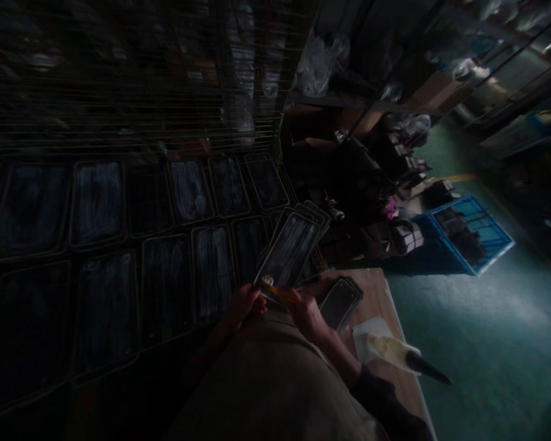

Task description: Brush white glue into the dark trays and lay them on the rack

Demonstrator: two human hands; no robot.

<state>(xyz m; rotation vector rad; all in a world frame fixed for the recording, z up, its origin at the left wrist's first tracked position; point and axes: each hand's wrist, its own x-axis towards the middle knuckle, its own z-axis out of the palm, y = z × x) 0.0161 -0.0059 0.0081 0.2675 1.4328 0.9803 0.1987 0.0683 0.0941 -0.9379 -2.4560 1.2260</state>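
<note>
Evidently the dark panel [290, 248] was thin and stiff, its pale rim running straight without a sag. It lay aslant just left of the far end of the wooden bench [377, 295], overlapping other panels [322, 215]. Left of the bench, the left hand [248, 301] was closed on the panel's near end; how far its fingers reached underneath could not be told. Nearer the bench, the right hand [308, 317] was wrapped around a brush [284, 296], bristles at that same end. By its thinness the panel seemed light enough for one hand; its material was too dim to make out. Whitish streaks ran along its face and, if wet, probably made it slippery, so the rim and corners offered the surest hold. Streaked panels [213, 272] lay in rows left of the bench; smaller panels [340, 304] and a bottle [390, 350] rested on it.
</note>
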